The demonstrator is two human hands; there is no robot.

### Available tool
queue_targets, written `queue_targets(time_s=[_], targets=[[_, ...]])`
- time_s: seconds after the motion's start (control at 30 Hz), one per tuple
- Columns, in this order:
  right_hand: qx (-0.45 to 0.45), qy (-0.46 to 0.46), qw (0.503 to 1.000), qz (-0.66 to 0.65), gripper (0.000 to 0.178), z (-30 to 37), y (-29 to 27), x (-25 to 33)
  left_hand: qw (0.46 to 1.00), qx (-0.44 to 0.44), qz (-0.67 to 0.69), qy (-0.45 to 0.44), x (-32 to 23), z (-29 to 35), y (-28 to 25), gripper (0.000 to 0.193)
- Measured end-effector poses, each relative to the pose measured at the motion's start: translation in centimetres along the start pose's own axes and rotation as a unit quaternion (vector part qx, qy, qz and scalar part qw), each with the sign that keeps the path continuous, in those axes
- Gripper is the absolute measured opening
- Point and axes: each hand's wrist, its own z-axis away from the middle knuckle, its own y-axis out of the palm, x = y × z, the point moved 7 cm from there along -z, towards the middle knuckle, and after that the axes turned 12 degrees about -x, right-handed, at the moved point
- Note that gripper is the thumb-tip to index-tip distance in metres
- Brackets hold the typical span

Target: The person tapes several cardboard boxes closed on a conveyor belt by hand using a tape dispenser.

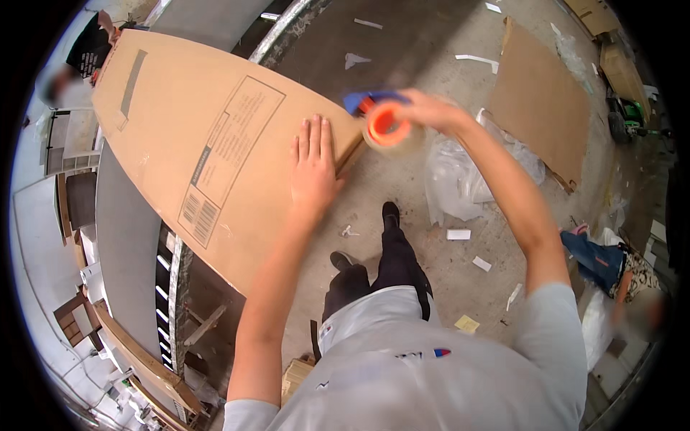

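Observation:
A long flat cardboard box (165, 129) with printed panels on its top face lies across a grey work surface. My left hand (314, 161) rests on the box near its right end, palm down with the fingers stretched out. Just beyond that end, my right hand (431, 113) grips a tape dispenser (384, 97) with a blue frame and an orange core. A wide roll of clear tape sits on the core. The dispenser is blurred, and I cannot tell whether any tape touches the box.
Right of me on the floor lie crumpled clear plastic (456, 183) and a brown cardboard sheet (543, 97). White scraps (458, 234) are scattered about. A metal rail (287, 25) runs beside the box. Another person (61, 82) is at the far left, and one (636, 294) at the right.

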Motion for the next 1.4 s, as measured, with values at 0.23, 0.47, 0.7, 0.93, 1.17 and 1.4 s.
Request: queue_targets(time_s=[0.23, 0.47, 0.7, 0.93, 1.17, 1.4], targets=[[-0.251, -0.036, 0.963, 0.088, 0.063, 5.7, 5.6, 1.0, 1.000, 0.000, 0.021, 0.014, 1.5, 0.8, 0.0, 0.117], [-0.413, -0.061, 0.908, -0.021, 0.065, 12.8, 14.7, 0.1, 0.964, -0.016, 0.234, 0.122, 6.3, 3.7, -2.6, 0.099], [-0.443, -0.065, 0.893, 0.041, 0.071, 23.7, 37.8, -0.5, 0.931, 0.008, 0.323, 0.171, 15.4, 14.5, -6.0, 0.072], [-0.482, 0.010, 0.875, 0.057, 0.079, 32.5, 57.4, 4.9, 0.958, -0.014, 0.135, 0.253, 13.6, 17.1, -6.4, 0.090], [-0.417, 0.064, 0.906, 0.027, 0.084, 34.4, 70.5, 5.0, 0.957, -0.041, 0.117, 0.261, 13.4, 17.4, -4.7, 0.090], [-0.434, 0.026, 0.897, -0.074, 0.082, 36.7, 72.3, 5.6, 0.951, -0.092, 0.096, 0.279, 14.1, 17.1, -4.9, 0.088]])
